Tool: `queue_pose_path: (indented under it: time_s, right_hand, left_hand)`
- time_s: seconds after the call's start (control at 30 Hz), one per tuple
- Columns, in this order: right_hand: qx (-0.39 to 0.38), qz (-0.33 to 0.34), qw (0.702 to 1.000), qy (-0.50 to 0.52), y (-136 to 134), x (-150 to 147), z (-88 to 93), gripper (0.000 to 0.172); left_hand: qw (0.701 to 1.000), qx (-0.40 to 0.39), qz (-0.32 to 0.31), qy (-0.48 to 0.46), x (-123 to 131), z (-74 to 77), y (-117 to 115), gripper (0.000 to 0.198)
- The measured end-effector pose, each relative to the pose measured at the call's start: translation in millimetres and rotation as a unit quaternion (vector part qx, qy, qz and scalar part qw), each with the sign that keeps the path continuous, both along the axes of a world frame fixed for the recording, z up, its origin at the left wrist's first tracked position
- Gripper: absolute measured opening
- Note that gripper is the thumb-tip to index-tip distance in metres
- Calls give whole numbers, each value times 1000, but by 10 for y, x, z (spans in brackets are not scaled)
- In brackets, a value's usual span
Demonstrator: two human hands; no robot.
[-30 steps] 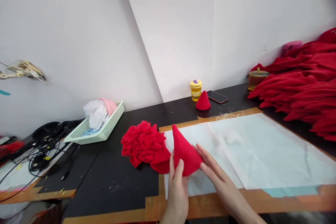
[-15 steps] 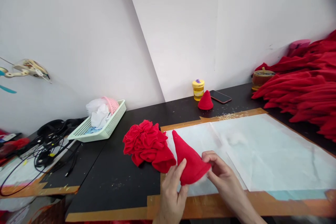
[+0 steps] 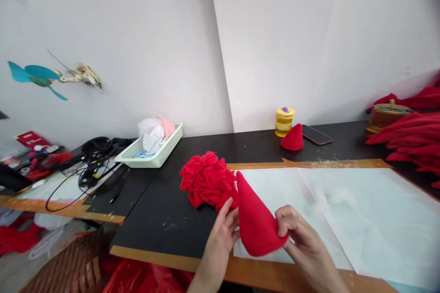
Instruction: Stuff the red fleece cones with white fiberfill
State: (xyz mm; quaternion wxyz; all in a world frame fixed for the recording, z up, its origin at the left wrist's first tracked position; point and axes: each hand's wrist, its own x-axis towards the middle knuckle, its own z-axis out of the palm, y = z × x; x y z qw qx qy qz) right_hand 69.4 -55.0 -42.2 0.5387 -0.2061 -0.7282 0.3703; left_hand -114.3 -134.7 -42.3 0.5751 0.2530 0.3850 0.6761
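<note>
A pointed red felt hat (image 3: 257, 219) is held up above the near edge of the white paper (image 3: 371, 210), its tip pointing up and leaning left. My right hand (image 3: 302, 238) pinches the hat's rim at its right corner between thumb and fingers. On the other side, my left hand (image 3: 222, 242) has its thumb raised and apart, with the fingertips partly behind the hat; whether they press on it is hidden. Just beyond my left hand lies a bunched pile of red felt pieces (image 3: 208, 178). Another small red cone hat (image 3: 293, 138) stands at the back.
Behind are a yellow-lidded jar (image 3: 284, 122), a phone (image 3: 316, 135) and an amber jar (image 3: 388, 116). Stacked red felt (image 3: 412, 137) fills the right side. At left sit a pale green basket (image 3: 154, 158), tangled black cables (image 3: 91, 169) and a wall-mounted blue fan (image 3: 39, 78).
The view has swung left, showing more of the fan and floor. My left hand has loosened from the hat's front and moved to its left side; my right hand still pinches the rim.
</note>
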Motion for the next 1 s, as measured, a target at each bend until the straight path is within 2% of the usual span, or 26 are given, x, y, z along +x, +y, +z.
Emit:
queue_pose_path:
  time_s: [0.07, 0.13, 0.2, 0.27, 0.33, 0.43, 0.53, 0.6, 0.7, 0.8, 0.93, 1.0]
  right_hand:
    - [9, 26, 999, -35, 1, -35, 7, 17]
    - [45, 25, 995, -82, -20, -77, 3, 12]
    - [101, -14, 986, -129, -61, -100, -11, 32]
    - [156, -67, 973, -154, -106, -104, -42, 57]
    - [201, -91, 961, -165, -133, -113, -90, 67]
    - [243, -78, 953, -161, -117, -154, -165, 61]
    - [223, -97, 962, -127, -75, -190, -196, 51]
    - [193, -125, 968, -96, -66, -198, -197, 36]
    - [153, -170, 972, -54, -98, -208, -210, 14]
    - [115, -180, 975, -54, -146, -228, -240, 14]
    - [83, -188, 975, -89, -138, -204, -267, 18]
    - [80, -186, 974, -102, -118, -160, -258, 16]
  left_hand:
    - [998, -25, -24, -55, -24, 96, 51, 72]
    - [992, -68, -6, -106, 18, 175, 126, 59]
    - [982, -106, 45, -149, 96, 223, 200, 49]
    - [977, -107, 91, -162, 176, 246, 247, 49]
    - [977, -85, 101, -165, 245, 258, 254, 50]
    - [976, -53, 70, -200, 347, 259, 211, 49]
    - [978, -27, 54, -200, 460, 226, 144, 51]
    - [987, -13, 46, -153, 524, 188, 95, 51]
    - [1000, 8, 9, -29, 569, 151, 23, 48]
    - [998, 12, -34, 54, 560, 153, -19, 48]
    - [995, 10, -80, 65, 544, 99, 16, 59]
    - [994, 12, -81, 76, 534, 46, 40, 61]
